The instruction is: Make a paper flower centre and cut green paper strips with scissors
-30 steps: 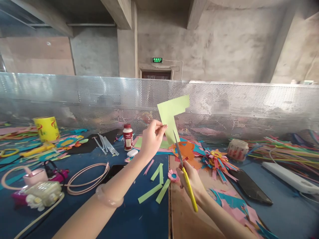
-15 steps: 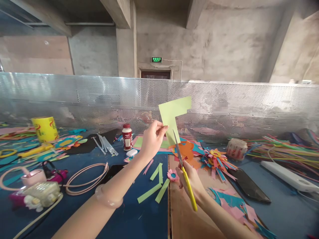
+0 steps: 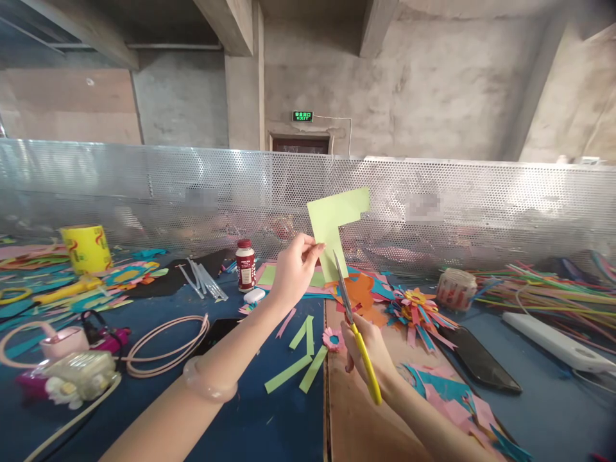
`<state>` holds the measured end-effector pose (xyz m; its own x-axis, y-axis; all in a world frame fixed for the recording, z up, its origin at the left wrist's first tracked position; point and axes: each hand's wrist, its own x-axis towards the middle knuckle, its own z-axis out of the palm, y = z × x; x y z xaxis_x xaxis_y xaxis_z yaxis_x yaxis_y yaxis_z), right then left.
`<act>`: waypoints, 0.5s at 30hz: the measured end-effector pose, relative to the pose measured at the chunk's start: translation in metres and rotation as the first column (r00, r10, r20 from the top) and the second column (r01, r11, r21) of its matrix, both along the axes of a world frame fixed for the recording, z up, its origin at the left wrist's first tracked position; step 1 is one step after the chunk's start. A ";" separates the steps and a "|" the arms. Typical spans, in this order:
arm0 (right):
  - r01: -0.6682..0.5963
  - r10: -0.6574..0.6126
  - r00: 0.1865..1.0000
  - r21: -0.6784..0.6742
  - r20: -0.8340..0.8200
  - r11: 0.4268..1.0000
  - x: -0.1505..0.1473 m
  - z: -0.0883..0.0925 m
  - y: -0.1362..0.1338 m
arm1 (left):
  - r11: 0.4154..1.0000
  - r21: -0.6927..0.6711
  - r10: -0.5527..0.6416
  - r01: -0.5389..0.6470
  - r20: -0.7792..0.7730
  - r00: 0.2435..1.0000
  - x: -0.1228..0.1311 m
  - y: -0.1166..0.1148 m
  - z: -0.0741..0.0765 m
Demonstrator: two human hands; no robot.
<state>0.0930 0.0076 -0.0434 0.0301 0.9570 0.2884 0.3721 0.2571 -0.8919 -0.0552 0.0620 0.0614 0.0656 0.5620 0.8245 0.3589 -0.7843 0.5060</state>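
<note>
A light green sheet of paper (image 3: pixel 332 218), cut to an L-like shape, is pinched by its left edge in my left hand (image 3: pixel 298 266). My right hand (image 3: pixel 366 346) is closed around a pair of scissors (image 3: pixel 369 372) with yellow handles. The metal blades point up and lie at the lower leg of the paper, close to its right side. Whether the paper sits between the blades is hard to see. Below, several green paper strips (image 3: pixel 289 373) lie on the blue table, near a small pink paper flower (image 3: pixel 333 339).
Behind the hands stand a dark red bottle (image 3: pixel 245 266) and a perforated metal screen (image 3: pixel 231 192). To the right lie an orange and blue paper flower (image 3: pixel 416 308), a black phone (image 3: pixel 481 359) and a white power strip (image 3: pixel 553 340). A coiled pink cable (image 3: pixel 166 346) lies left.
Almost nothing differs. My right hand and the scissors have shifted very slightly, while my left hand keeps the green paper in the same place.
</note>
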 end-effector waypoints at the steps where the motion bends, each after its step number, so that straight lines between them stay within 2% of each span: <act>1: 0.005 -0.005 1.000 -0.001 -0.008 1.000 0.000 0.000 -0.001 | 1.000 0.002 0.001 -0.001 0.001 1.000 0.000 0.000 0.000; 7: 0.007 -0.007 0.999 0.020 -0.033 1.000 -0.001 -0.003 -0.001 | 1.000 -0.003 0.013 -0.013 0.001 1.000 0.000 0.001 0.001; 15: 0.059 -0.060 0.998 0.010 0.026 0.998 -0.002 -0.010 0.006 | 1.000 -0.023 0.020 -0.020 -0.013 1.000 0.001 -0.002 0.002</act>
